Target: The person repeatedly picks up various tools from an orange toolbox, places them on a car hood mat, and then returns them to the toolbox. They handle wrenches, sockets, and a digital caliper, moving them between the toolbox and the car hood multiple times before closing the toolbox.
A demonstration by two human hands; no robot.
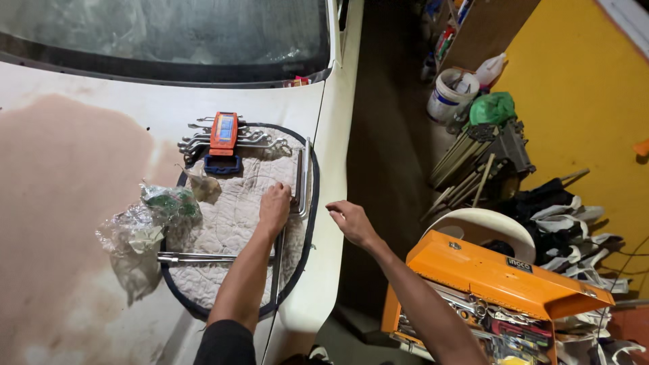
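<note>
- Two bare forearms reach up from the bottom edge, the left one in a dark sleeve.
- Left hand [274,205] rests on a quilted mat [233,223] spread on a white car hood [74,196]; its fingers curl over the lower end of the L-shaped bars [302,177], though whether they are clamped on the bars cannot be told.
- These bars lie along the mat's right edge, near the fender.
- Right hand [351,222] hovers just off the fender's side, fingers loosely apart, holding nothing, close to the bars but not touching them.
- Long rod [203,257] lies across the mat's lower part, passing under the left forearm.
- Wrench set [230,140] in an orange holder sits at the mat's top end, below the windshield [162,30].
- Crumpled clear plastic bags [145,226], one with green pieces inside, lie at the mat's left edge.
- Orange toolbox [497,284] stands open on the floor to the right, full of tools.
- Farther right, a white bucket [449,93], a green bag [492,108] and a bundle of rods [473,165] stand against a yellow wall [581,101].
</note>
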